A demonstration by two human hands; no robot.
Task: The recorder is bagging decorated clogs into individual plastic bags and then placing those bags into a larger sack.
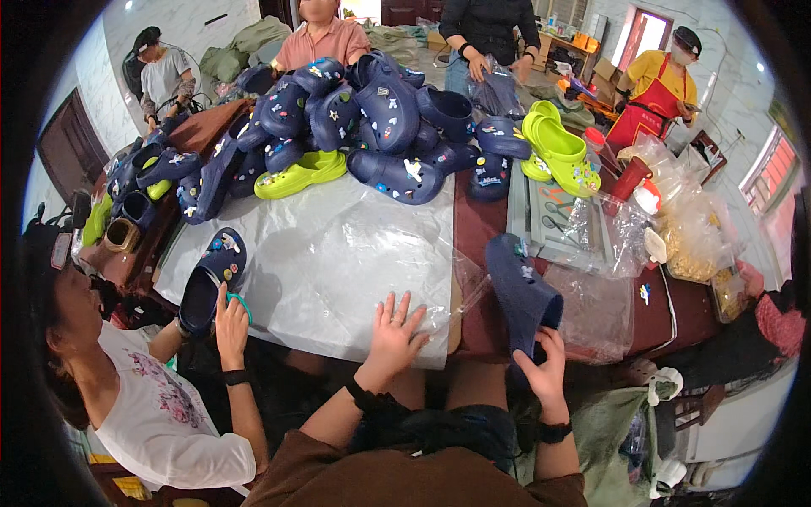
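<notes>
My right hand (pixel 545 370) grips a navy clog (pixel 517 283) by its heel end, with the toe pointing away from me over the dark red tabletop. Small decorative charms sit on the clog's upper. Spread flat, my left hand (pixel 390 340) rests on the clear plastic sheet (pixel 338 253) covering the middle of the table and holds nothing. Beyond the sheet rises a heap of navy clogs (pixel 384 114) with charms, and a lime green clog (pixel 302 174) lies at its front edge.
On the left, a co-worker's hand (pixel 230 325) handles another navy clog (pixel 211 275), near a teal loop. A tray (pixel 568 232) with scissors, lime green clogs (pixel 564 152) and plastic bags of small pieces (pixel 697 237) occupy the right side. Other people stand around the table.
</notes>
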